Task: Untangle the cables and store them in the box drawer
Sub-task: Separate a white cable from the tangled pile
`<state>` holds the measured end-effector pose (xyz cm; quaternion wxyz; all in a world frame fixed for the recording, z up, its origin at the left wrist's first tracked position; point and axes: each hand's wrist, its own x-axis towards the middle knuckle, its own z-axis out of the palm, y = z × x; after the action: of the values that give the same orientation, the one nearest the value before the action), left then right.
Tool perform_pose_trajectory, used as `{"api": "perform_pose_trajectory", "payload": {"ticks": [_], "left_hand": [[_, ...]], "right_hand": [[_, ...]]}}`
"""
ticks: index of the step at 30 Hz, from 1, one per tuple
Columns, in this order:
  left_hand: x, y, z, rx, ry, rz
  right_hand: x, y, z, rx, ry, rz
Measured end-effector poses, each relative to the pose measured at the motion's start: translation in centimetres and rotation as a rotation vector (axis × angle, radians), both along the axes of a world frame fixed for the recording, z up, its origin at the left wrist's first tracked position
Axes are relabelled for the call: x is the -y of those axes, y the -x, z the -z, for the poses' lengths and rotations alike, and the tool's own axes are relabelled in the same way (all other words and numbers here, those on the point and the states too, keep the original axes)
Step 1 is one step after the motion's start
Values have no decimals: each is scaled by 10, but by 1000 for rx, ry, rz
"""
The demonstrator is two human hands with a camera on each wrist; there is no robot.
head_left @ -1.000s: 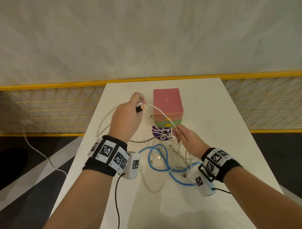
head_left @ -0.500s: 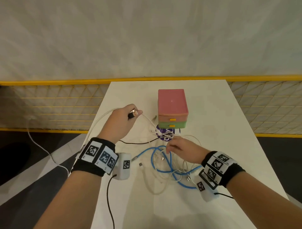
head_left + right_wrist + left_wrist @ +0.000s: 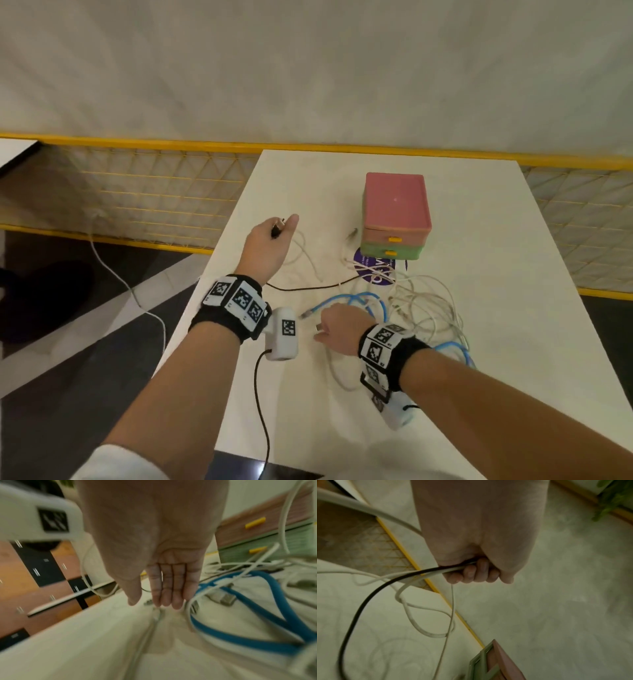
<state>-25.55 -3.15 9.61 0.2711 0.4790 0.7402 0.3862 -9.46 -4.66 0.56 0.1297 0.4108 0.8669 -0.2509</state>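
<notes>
1. The head view looks down and forward over the white rectangular counter.
2. The left wrist view sits close behind the left hand.
3. The right wrist view sits close behind the right hand; all three share the pink-and-green plastic drawer box.

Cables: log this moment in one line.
left hand grips black and white cables | right hand open beside blue cable | drawer box shut

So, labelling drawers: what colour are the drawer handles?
Yellow handles, clearest in the right wrist view.

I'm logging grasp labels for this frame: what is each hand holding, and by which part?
The left hand grips a black cable and a white cable together near their plug ends. The right hand holds nothing, its fingers straight over the table.
</notes>
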Motion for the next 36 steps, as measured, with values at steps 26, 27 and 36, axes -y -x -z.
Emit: {"api": "perform_pose_trajectory", "payload": {"ticks": [26,27,36], "left_hand": [[22,-35,14,383,-165,-45],[20,-33,11,406,-188,-49],[14,1,-49,579,-431,-231]], "right_hand": [[1,-27,-50,-947,285,383],[0,-33,-50,-917,260,361],[-16,-95,-55,-785,36,412]]}}
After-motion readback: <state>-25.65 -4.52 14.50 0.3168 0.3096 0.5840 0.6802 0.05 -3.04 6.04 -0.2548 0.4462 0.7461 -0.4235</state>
